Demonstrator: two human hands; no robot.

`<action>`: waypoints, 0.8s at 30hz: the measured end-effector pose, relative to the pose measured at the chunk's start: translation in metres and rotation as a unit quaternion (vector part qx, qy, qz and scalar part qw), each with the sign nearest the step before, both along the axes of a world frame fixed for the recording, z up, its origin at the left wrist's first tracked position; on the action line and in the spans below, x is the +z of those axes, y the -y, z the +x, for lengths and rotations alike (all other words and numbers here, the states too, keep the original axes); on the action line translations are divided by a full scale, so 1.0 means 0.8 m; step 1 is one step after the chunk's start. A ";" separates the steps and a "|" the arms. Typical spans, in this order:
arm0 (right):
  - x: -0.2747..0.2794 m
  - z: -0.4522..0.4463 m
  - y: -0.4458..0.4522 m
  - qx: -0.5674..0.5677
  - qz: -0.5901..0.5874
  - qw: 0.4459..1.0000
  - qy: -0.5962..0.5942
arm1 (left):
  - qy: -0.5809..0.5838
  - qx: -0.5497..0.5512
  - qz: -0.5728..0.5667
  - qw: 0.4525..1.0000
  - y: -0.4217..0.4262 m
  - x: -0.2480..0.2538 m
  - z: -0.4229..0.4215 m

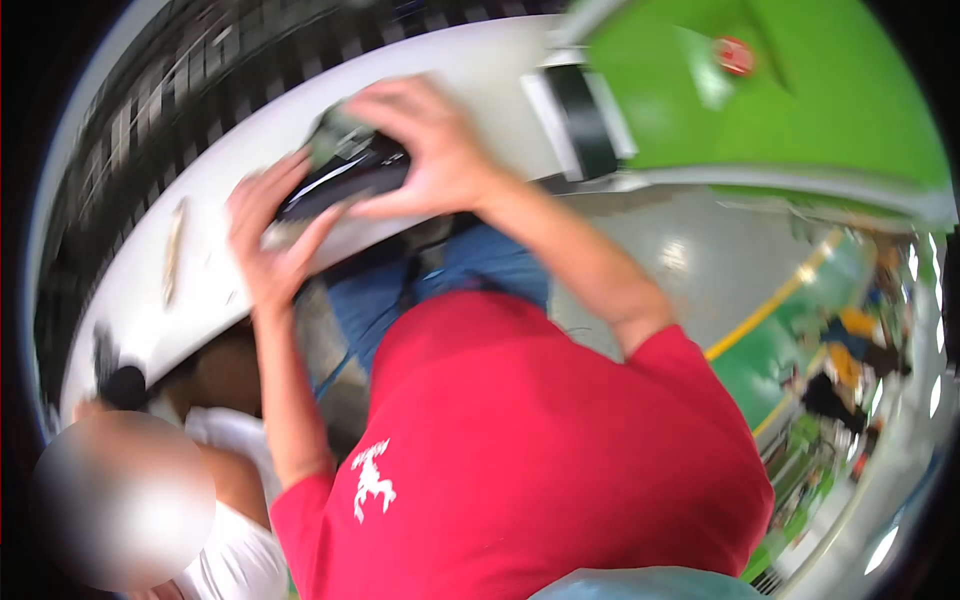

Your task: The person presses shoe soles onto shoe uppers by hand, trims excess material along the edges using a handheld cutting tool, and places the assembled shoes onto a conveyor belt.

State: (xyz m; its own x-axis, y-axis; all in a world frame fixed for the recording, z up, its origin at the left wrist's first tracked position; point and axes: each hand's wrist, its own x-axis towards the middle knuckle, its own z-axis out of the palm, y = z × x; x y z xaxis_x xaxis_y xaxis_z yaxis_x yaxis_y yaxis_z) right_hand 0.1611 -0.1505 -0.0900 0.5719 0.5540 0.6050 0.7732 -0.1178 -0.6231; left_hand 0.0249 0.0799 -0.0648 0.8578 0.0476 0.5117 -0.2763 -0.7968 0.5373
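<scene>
A glossy black, rounded object with a grey-green part on its far side (345, 172) is held between my two hands over the white work surface. Its exact kind cannot be made out through the blur. My left hand (272, 228) grips the near left end, with fingers and thumb curved round it. On the right end, my right hand (435, 145) has its fingers over the far edge and its thumb along the near side. A thin tan stick-like item (175, 252) lies on the surface to the left of my left hand.
The long white work surface (480, 90) meets a dark belt section (583, 120) and a green surface (680, 130) bearing a red round label (734, 57). Another person in a white top (235, 550) sits close by at lower left, near a small black object (126, 387).
</scene>
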 end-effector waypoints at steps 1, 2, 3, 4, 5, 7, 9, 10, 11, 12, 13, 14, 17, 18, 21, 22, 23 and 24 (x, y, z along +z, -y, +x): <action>0.000 -0.004 0.003 -0.004 0.004 1.000 -0.004 | -0.007 -0.004 -0.015 1.000 0.003 0.001 0.000; 0.004 -0.007 0.007 -0.005 0.000 1.000 -0.011 | -0.019 -0.007 -0.026 0.999 0.006 0.005 -0.003; 0.010 -0.008 0.012 0.005 -0.009 1.000 -0.018 | -0.026 -0.007 -0.018 0.999 0.006 0.006 -0.005; 0.006 -0.005 0.013 0.022 -0.001 1.000 -0.019 | -0.033 -0.005 -0.005 0.999 0.007 0.006 -0.006; 0.007 0.000 0.019 0.048 0.006 0.999 -0.005 | -0.032 -0.008 -0.012 0.999 0.009 0.004 -0.006; 0.009 0.000 0.033 0.059 -0.010 0.998 0.010 | -0.030 -0.015 -0.018 0.999 0.007 -0.001 -0.006; -0.002 0.000 0.039 0.059 -0.007 0.998 0.001 | -0.029 -0.021 -0.018 0.999 0.000 -0.008 -0.008; -0.009 0.002 0.040 0.065 0.003 0.998 -0.017 | -0.026 -0.026 -0.008 0.999 0.001 -0.006 -0.008; -0.017 0.003 0.042 0.072 0.013 0.997 -0.036 | -0.023 -0.033 -0.008 0.999 -0.001 -0.008 -0.008; -0.011 0.002 0.047 0.074 0.001 0.996 -0.045 | -0.019 -0.038 -0.007 0.999 -0.004 -0.011 -0.007; -0.004 -0.001 0.050 0.076 -0.009 0.996 -0.055 | -0.023 -0.039 -0.019 0.999 -0.005 -0.014 -0.008; 0.001 -0.005 0.052 0.078 -0.018 0.995 -0.066 | -0.027 -0.040 -0.030 0.998 -0.007 -0.016 -0.009; 0.001 -0.008 0.045 0.064 -0.002 0.997 -0.050 | -0.034 -0.045 -0.051 0.997 -0.015 -0.023 -0.011; 0.001 -0.009 0.043 0.064 0.002 0.997 -0.052 | -0.036 -0.047 -0.056 0.997 -0.017 -0.025 -0.012; 0.004 -0.012 0.039 0.061 0.003 0.997 -0.044 | -0.042 -0.047 -0.100 0.993 -0.023 -0.031 -0.014; 0.005 -0.013 0.039 0.060 0.000 0.997 -0.043 | -0.045 -0.047 -0.118 0.991 -0.024 -0.033 -0.014; 0.006 -0.015 0.037 0.056 0.009 0.998 -0.035 | -0.045 -0.050 -0.130 0.989 -0.026 -0.037 -0.014; 0.008 -0.015 0.037 0.054 0.009 0.998 -0.032 | -0.046 -0.053 -0.140 0.988 -0.028 -0.039 -0.015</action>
State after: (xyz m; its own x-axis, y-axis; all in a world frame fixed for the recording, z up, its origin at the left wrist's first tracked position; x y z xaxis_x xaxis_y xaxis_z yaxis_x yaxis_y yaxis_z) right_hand 0.1490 -0.1798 -0.0839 0.5474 0.6031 0.5803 0.7398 -0.0245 -0.6724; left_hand 0.0129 0.1022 -0.0957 0.9075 0.0848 0.4114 -0.2898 -0.5827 0.7593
